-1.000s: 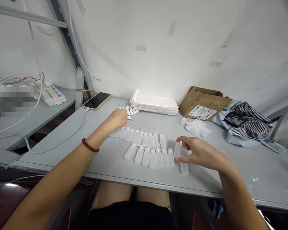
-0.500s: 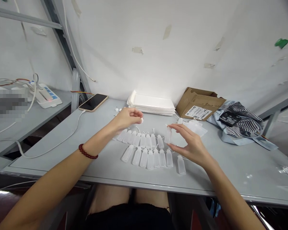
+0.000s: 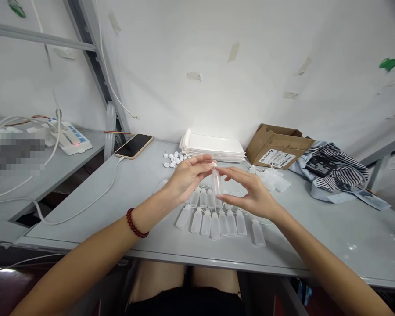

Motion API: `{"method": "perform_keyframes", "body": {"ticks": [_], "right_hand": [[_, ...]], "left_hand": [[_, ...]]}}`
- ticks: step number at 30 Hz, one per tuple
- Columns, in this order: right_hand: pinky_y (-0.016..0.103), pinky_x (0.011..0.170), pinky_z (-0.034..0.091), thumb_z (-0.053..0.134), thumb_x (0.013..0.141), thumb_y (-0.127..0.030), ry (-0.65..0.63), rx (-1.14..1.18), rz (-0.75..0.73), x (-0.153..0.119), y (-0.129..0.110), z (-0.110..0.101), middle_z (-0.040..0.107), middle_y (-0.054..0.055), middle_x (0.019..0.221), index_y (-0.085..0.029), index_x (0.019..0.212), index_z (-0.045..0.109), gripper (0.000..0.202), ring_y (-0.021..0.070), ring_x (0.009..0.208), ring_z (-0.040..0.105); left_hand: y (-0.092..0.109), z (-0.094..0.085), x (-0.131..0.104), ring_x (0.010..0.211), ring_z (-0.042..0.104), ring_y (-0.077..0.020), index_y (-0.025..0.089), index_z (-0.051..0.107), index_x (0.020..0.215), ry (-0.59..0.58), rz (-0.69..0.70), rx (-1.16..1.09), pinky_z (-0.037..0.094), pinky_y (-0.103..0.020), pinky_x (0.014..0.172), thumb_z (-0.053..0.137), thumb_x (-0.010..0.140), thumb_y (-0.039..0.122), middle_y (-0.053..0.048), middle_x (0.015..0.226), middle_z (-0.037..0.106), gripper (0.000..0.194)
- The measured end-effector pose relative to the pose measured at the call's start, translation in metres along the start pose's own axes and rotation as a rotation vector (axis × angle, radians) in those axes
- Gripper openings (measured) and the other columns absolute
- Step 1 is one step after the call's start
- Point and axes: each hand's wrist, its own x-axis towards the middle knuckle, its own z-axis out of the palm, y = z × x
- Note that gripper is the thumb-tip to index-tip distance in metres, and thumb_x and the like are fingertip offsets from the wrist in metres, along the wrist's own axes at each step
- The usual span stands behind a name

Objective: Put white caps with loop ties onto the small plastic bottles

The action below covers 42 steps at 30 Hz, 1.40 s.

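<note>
A small translucent bottle [image 3: 216, 183] stands upright in the air, held at its top and bottom between the thumb and fingers of my right hand [image 3: 252, 191]. At its mouth, my left hand [image 3: 189, 177] pinches a white cap [image 3: 214, 164]. Below and behind the hands, several similar bottles lie in two rows on the grey table, the front row [image 3: 215, 225] in full view and the back row [image 3: 203, 198] partly hidden. One more bottle [image 3: 258, 232] lies apart at the right end. Loose white caps [image 3: 173, 160] are heaped beyond my left hand.
A phone [image 3: 134, 146] on a white cable lies at the back left. Along the wall are a white stack [image 3: 213, 147], a cardboard box [image 3: 276, 145] and striped cloth [image 3: 335, 164]. More bottles [image 3: 274, 179] lie before the box. A power strip [image 3: 73, 139] is far left.
My two hands have come together, and the cap in my left hand is now at the top of the bottle in my right hand. The view has shifted slightly, showing more loose caps.
</note>
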Motion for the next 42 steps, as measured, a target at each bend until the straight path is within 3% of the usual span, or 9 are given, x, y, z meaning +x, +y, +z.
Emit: {"method": "perform_keyframes", "body": {"ticks": [4, 9, 13, 19, 24, 31, 34, 42], "right_hand": [[0.036, 0.085, 0.053, 0.070, 0.078, -0.025, 0.017, 0.090, 0.013, 0.012, 0.000, 0.004, 0.066, 0.005, 0.116, -0.026, 0.128, 0.055, 0.052, 0.0191, 0.100, 0.062], [0.037, 0.086, 0.053, 0.067, 0.082, -0.024, 0.052, 0.164, 0.063, 0.004, 0.009, 0.015, 0.068, 0.005, 0.108, -0.026, 0.127, 0.056, 0.046, 0.0187, 0.098, 0.062], [0.039, 0.083, 0.054, 0.064, 0.083, -0.027, 0.084, 0.063, 0.048, -0.005, 0.013, 0.020, 0.068, 0.004, 0.104, -0.028, 0.127, 0.054, 0.045, 0.0191, 0.093, 0.063], [0.035, 0.079, 0.055, 0.054, 0.090, -0.022, 0.138, -0.131, -0.090, -0.010, 0.018, 0.027, 0.066, 0.008, 0.104, -0.025, 0.130, 0.049, 0.040, 0.0195, 0.094, 0.064], [0.030, 0.069, 0.055, 0.046, 0.093, -0.016, 0.070, -0.190, -0.095, -0.012, 0.022, 0.030, 0.064, 0.009, 0.106, -0.023, 0.118, 0.058, 0.028, 0.0164, 0.082, 0.066], [0.033, 0.073, 0.054, 0.051, 0.090, -0.016, 0.054, 0.038, -0.011, -0.008, 0.016, 0.023, 0.066, 0.008, 0.099, -0.022, 0.106, 0.064, 0.021, 0.0174, 0.087, 0.064], [0.031, 0.071, 0.055, 0.055, 0.087, -0.015, 0.067, 0.117, 0.030, -0.008, 0.012, 0.022, 0.067, 0.007, 0.097, -0.020, 0.104, 0.065, 0.020, 0.0149, 0.079, 0.064], [0.032, 0.072, 0.056, 0.058, 0.084, -0.017, 0.052, 0.214, 0.064, -0.009, 0.008, 0.020, 0.067, 0.005, 0.095, -0.022, 0.101, 0.068, 0.020, 0.0130, 0.073, 0.064]], "left_hand": [[0.007, -0.006, 0.003, 0.080, 0.062, -0.0123, 0.010, 0.066, 0.091, 0.027, 0.008, 0.015, 0.044, -0.031, 0.090, 0.069, 0.073, 0.009, -0.004, 0.081, 0.067, 0.019], [0.006, -0.008, 0.004, 0.083, 0.061, -0.0125, 0.011, 0.067, 0.090, 0.062, 0.028, 0.076, 0.043, -0.031, 0.091, 0.072, 0.070, 0.010, -0.003, 0.082, 0.066, 0.020], [0.000, -0.007, 0.004, 0.085, 0.061, -0.0131, 0.012, 0.067, 0.087, 0.056, 0.005, 0.126, 0.043, -0.033, 0.093, 0.073, 0.070, 0.010, -0.003, 0.083, 0.066, 0.018], [0.000, -0.009, 0.005, 0.089, 0.061, -0.0140, 0.012, 0.068, 0.087, 0.049, -0.008, 0.166, 0.041, -0.033, 0.097, 0.073, 0.070, 0.012, -0.003, 0.085, 0.066, 0.018], [0.001, -0.012, 0.006, 0.089, 0.061, -0.0140, 0.014, 0.069, 0.089, 0.020, 0.024, 0.233, 0.042, -0.033, 0.096, 0.074, 0.069, 0.016, -0.002, 0.086, 0.067, 0.021], [0.002, -0.012, 0.008, 0.090, 0.061, -0.0148, 0.016, 0.071, 0.087, -0.060, 0.070, 0.266, 0.043, -0.033, 0.094, 0.075, 0.069, 0.019, -0.002, 0.087, 0.067, 0.018], [0.002, -0.013, 0.008, 0.085, 0.061, -0.0136, 0.017, 0.072, 0.083, -0.079, 0.105, 0.275, 0.044, -0.033, 0.093, 0.075, 0.071, 0.023, -0.001, 0.082, 0.067, 0.015], [-0.001, -0.013, 0.008, 0.080, 0.061, -0.0130, 0.017, 0.071, 0.077, -0.090, 0.053, 0.291, 0.045, -0.033, 0.091, 0.076, 0.070, 0.024, -0.001, 0.077, 0.066, 0.012]]}}
